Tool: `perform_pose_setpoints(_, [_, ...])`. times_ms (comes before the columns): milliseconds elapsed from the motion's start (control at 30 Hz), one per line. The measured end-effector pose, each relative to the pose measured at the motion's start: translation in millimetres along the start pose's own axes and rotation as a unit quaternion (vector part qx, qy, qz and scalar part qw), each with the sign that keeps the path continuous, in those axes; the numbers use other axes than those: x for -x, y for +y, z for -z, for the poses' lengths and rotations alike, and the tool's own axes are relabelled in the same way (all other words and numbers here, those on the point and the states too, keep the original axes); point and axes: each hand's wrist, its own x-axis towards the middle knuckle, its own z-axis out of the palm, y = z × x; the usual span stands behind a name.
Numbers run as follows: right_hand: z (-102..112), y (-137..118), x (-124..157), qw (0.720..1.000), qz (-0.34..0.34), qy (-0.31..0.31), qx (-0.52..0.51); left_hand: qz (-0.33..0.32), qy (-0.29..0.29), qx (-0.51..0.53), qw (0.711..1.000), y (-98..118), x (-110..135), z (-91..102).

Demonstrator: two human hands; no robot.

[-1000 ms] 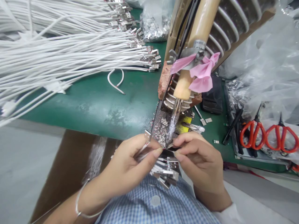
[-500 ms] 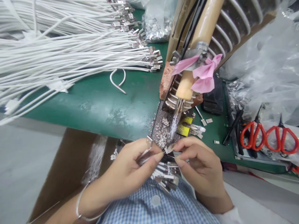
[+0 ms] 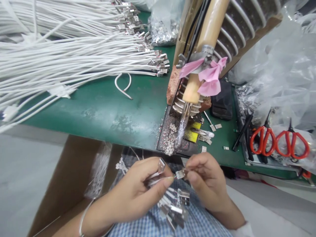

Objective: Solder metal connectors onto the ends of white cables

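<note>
My left hand (image 3: 145, 187) is closed around several white USB cables, one thumb pinching a cable end with thin coloured wires. A metal USB plug (image 3: 180, 173) sits at that cable's end, and the fingertips of my right hand (image 3: 203, 179) grip its far side. Another USB plug (image 3: 161, 165) pokes up above my left fingers. More cables with USB plugs (image 3: 183, 197) hang below my left hand, over a blue checked garment (image 3: 148, 220). Just beyond my hands, a wooden-handled soldering iron (image 3: 192, 90) points down, its tip (image 3: 179, 136) apart from the plug.
Bundled white cables (image 3: 86, 59) lie at the left of the green table (image 3: 103, 115). The iron rests in a coil stand (image 3: 232, 36) by a brick (image 3: 173, 84). Solder crumbs (image 3: 169, 138), a yellow sponge (image 3: 192, 133), and red-handled scissors (image 3: 263, 140) are nearby.
Both hands have moved back from the iron's tip toward my body, with the plug. My right fingers, earlier holding a thin wire near the tip, now grip the plug.
</note>
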Motion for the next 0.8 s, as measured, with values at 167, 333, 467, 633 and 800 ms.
perform_pose_setpoints(167, [-4.0,3.6,-0.9,0.997,-0.026,-0.066,-0.022,-0.013,-0.03,0.028,0.999,0.9,0.5,-1.0])
perform_pose_setpoints(333, [-5.8,4.1,-1.4,0.986,-0.089,-0.093,-0.104,-0.043,-0.044,0.063,0.996,-0.4,1.2,-1.0])
perform_pose_setpoints(467, [-6.7,5.5,-0.6,0.978,-0.107,-0.1,-0.147,-0.051,-0.028,0.065,0.996,1.1,1.5,-1.7])
perform_pose_setpoints(633, [-4.6,5.6,-0.6,0.963,-0.129,-0.142,-0.192,-0.052,-0.049,0.087,0.994,2.5,-0.4,-0.8])
perform_pose_setpoints(800, [-6.1,3.2,0.2,0.96,-0.148,-0.153,-0.183,-0.038,-0.045,0.076,0.995,0.1,0.3,-2.2])
